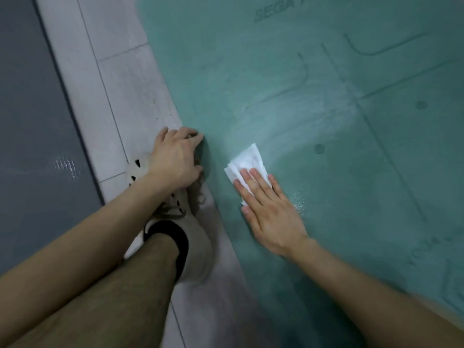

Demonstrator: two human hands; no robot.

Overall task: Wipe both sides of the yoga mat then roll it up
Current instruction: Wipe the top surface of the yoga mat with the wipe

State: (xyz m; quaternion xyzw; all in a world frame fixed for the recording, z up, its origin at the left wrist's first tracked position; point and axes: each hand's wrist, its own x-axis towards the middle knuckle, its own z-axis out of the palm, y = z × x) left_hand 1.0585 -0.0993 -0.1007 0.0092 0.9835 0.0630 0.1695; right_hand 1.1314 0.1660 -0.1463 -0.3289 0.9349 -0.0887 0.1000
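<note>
The mat (pixel 339 187) lies flat on the tiled floor (pixel 113 96). The right hand (pixel 271 214) presses a white wipe (pixel 248 158) onto the mat near its left edge, fingers straight. At that edge the left hand (pixel 175 159) curls its fingers round the mat. A shoe (pixel 198 247) stands just beside the edge.

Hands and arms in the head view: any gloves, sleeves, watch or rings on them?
No. The left hand and right hand are bare, with no gloves or rings showing. The left forearm and right forearm are bare too, up to the frame edge: no sleeve, watch or wristband in view. Motion blur softens the right forearm.
</note>
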